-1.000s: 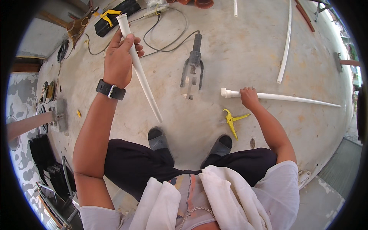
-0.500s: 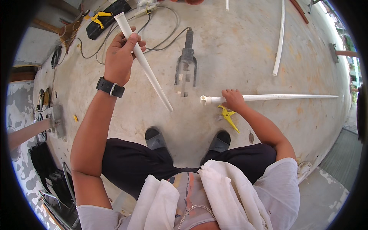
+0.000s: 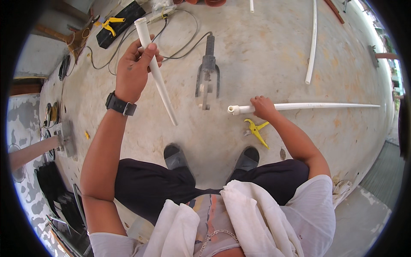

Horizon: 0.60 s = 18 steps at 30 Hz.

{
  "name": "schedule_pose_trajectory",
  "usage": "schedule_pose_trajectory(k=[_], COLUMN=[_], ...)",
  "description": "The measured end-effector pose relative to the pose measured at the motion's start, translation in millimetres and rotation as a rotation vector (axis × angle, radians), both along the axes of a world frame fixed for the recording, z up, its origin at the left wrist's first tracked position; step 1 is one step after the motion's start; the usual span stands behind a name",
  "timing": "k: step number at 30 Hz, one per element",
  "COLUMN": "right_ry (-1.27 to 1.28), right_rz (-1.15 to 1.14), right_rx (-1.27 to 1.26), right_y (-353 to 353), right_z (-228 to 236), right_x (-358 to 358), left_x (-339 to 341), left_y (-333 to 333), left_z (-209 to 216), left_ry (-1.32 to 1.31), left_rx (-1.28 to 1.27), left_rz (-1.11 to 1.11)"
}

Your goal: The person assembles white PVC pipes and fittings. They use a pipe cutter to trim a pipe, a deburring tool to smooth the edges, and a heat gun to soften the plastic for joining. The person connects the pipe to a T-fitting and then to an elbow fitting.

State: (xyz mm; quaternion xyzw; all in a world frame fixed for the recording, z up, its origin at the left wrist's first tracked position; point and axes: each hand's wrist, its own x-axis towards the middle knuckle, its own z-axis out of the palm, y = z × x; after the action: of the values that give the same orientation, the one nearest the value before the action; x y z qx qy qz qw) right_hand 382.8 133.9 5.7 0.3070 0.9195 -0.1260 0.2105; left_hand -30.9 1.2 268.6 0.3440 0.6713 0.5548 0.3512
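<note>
My left hand (image 3: 136, 70) is closed round a short white plastic pipe (image 3: 162, 88), near its upper end. That upper end carries a wider collar, and the lower end points down toward the floor in front of my feet. On the right, my right hand (image 3: 263, 107) grips a long white pipe with a tee fitting (image 3: 234, 110) at its near-left end; the rest of this pipe stretches off to the right. Just below that hand lies a yellow pipe cutter (image 3: 258, 132) on the floor. A corded plastic-pipe heating tool (image 3: 208, 64) with a dark handle stands between the two hands.
A black case (image 3: 120, 25) at the far left bears a yellow hand tool (image 3: 112, 25). Cables (image 3: 188, 47) trail over the concrete floor. Another white pipe (image 3: 311, 47) lies at the far right. My sandalled feet (image 3: 175, 157) are close below the work.
The short pipe in my left hand has swung more upright, its lower end shifting left. My right hand and the long pipe have moved slightly right, and the tee has turned a little.
</note>
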Motion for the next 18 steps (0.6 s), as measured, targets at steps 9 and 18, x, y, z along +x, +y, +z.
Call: schedule_pose_trajectory(k=[9, 18], right_ry=[-0.16, 0.196], right_rz=[-0.106, -0.317], right_rx=[-0.127, -0.251], right_y=[37, 59], right_z=[31, 76], right_x=[2, -34], left_x=[5, 32], left_y=[1, -6], left_z=[4, 28], left_ry=[0.123, 0.342], left_rx=[-0.064, 0.066], left_rz=[-0.078, -0.187])
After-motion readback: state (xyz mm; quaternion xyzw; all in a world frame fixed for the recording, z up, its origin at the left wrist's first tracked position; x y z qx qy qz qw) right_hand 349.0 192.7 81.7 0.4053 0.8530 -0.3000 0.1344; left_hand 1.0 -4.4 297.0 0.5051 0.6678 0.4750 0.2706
